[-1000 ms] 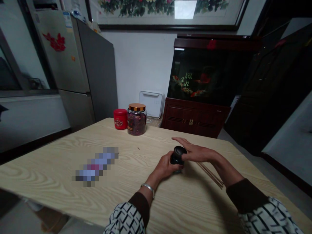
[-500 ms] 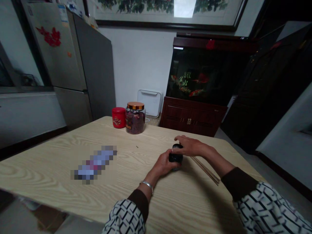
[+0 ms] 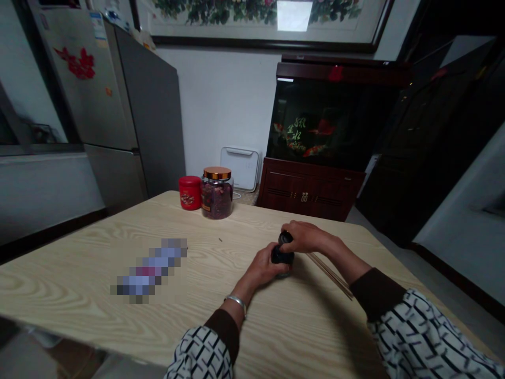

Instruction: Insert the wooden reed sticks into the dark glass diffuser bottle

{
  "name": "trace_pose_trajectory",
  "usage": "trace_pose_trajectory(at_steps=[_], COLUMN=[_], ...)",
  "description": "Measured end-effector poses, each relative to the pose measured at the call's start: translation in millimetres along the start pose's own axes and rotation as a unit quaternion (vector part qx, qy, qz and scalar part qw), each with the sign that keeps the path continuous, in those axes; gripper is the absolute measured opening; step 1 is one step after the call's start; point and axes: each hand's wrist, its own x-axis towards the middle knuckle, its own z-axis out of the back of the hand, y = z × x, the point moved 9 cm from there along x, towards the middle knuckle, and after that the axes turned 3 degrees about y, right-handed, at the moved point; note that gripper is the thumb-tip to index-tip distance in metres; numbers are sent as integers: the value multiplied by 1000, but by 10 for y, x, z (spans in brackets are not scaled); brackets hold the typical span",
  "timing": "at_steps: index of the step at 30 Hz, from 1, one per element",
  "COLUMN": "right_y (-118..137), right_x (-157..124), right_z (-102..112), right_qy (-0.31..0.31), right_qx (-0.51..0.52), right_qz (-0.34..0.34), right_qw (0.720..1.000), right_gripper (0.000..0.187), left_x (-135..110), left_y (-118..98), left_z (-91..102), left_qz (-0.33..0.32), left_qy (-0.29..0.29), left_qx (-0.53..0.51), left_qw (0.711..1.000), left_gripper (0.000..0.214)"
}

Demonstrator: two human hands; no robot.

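One small, glossy black container (image 3: pixel 281 258) stands near the far edge of a pale, wood-grained table (image 3: pixel 221 300), right of the middle. The left hand (image 3: pixel 262 266) wraps around its side, thumb toward the near face, fingers curled closely about it. The right hand (image 3: pixel 305 237) comes over from the other side and grasps a round black cap (image 3: pixel 285 238) between thumb and bent fingers; the cap sits tilted at the container's top, and whether the two touch is hidden. A silver metal bangle (image 3: pixel 235 303) circles the left wrist. Just beside the right hand, a bundle of thin brown sticks (image 3: pixel 331 277) lies slantwise on the table. Well apart, to the left, lies a long bluish item (image 3: pixel 152 268), blurred into blocks. Farther back, a red cylindrical canister (image 3: pixel 190 193) stands beside a clear jar (image 3: pixel 216 200) with a copper-coloured lid and dark reddish contents.
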Motion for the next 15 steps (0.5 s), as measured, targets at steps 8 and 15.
trace_pose_trajectory(at_steps=[8,15], right_y=[-801,-738], right_x=[-533,-922], right_z=[-203,-1348], right_qy=[-254,-305], right_qx=[465,436], right_qz=[-31,-84], right_qw=[848,843], right_gripper=[50,42], left_x=[-7,17], left_y=[32,38], left_z=[16,12], left_qz=[-6,5], left_qy=[-3,-7], left_qx=[13,24], left_qw=[1000,1000], left_gripper=[56,60])
